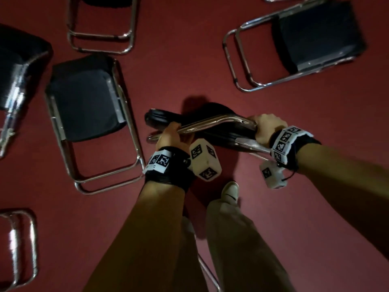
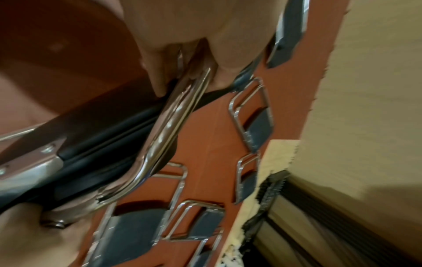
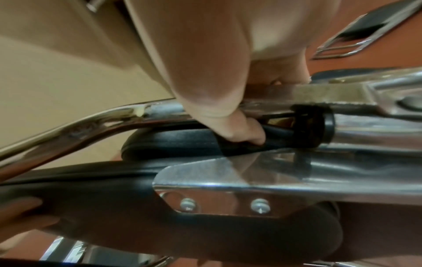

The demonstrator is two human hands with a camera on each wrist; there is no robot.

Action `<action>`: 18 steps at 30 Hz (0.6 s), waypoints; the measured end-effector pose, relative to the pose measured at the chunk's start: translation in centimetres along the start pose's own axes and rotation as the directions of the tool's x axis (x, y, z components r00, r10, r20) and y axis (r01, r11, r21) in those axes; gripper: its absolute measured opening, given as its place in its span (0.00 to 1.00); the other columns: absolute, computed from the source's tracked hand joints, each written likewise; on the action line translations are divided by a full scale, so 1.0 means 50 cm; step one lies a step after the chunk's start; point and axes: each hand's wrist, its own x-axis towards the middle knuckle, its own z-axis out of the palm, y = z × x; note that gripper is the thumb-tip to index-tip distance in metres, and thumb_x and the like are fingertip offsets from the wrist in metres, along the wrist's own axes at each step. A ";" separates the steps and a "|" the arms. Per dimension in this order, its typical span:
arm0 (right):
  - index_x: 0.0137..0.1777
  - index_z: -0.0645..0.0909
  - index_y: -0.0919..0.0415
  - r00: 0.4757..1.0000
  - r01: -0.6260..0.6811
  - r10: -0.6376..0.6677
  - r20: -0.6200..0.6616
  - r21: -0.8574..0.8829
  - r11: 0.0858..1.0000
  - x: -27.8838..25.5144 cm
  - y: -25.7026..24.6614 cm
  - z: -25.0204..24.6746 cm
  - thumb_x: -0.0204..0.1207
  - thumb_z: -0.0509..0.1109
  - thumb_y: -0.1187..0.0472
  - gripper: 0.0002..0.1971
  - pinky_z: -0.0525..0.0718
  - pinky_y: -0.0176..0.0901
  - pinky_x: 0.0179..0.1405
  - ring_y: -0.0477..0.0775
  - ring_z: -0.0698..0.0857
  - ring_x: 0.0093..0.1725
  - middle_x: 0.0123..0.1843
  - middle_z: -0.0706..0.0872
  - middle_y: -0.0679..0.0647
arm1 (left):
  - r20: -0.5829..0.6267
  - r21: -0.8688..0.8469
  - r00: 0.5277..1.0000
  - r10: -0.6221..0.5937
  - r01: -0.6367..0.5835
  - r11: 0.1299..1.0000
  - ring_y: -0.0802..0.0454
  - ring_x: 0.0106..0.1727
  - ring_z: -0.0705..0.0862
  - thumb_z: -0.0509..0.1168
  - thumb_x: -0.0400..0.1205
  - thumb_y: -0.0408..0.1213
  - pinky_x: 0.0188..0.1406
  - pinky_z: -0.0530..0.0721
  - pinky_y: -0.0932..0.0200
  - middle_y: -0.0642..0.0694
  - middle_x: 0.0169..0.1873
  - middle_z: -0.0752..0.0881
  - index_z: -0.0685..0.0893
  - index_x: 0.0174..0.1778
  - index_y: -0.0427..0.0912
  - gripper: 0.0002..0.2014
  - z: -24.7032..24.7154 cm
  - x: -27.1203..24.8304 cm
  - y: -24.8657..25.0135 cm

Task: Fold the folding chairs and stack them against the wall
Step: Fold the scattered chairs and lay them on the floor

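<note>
A folded chair with black pads and a chrome tube frame is held upright in front of my legs, seen from above. My left hand grips the chrome top bar near its left end. My right hand grips the bar's right corner. In the left wrist view my left hand wraps the chrome bar. In the right wrist view my right hand curls round the chrome frame, a fingertip tucked against the black pad.
Several unfolded chairs stand on the red floor: one close on the left, one at far right, one at the top, others at the left edge. A beige wall shows beyond them. My shoe is below the chair.
</note>
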 end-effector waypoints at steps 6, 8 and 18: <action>0.58 0.83 0.45 0.988 -0.139 0.132 0.079 0.088 0.986 0.008 0.200 -0.010 0.67 0.74 0.43 0.19 0.79 0.44 0.41 0.57 0.83 0.42 0.41 0.84 0.47 | 0.060 0.384 0.997 0.043 -0.063 0.921 0.44 0.51 0.81 0.65 0.86 0.32 0.47 0.80 0.58 0.34 0.51 0.84 0.81 0.61 0.28 0.12 0.164 0.056 -0.121; 0.59 0.83 0.47 0.982 -0.174 0.165 0.089 0.102 0.979 0.016 0.258 -0.022 0.72 0.73 0.51 0.15 0.81 0.46 0.42 0.58 0.83 0.43 0.42 0.84 0.49 | 0.072 0.447 0.996 0.058 -0.084 0.890 0.40 0.56 0.84 0.63 0.86 0.33 0.50 0.82 0.57 0.35 0.48 0.81 0.80 0.65 0.26 0.15 0.210 0.075 -0.157; 0.59 0.82 0.47 0.973 -0.228 0.232 -0.023 0.100 0.968 0.146 0.403 -0.105 0.70 0.77 0.46 0.18 0.83 0.50 0.44 0.62 0.84 0.44 0.49 0.87 0.55 | 0.060 0.208 0.998 -0.021 0.008 0.978 0.53 0.39 0.82 0.61 0.88 0.33 0.26 0.85 0.65 0.43 0.47 0.84 0.82 0.68 0.32 0.15 0.442 0.151 -0.188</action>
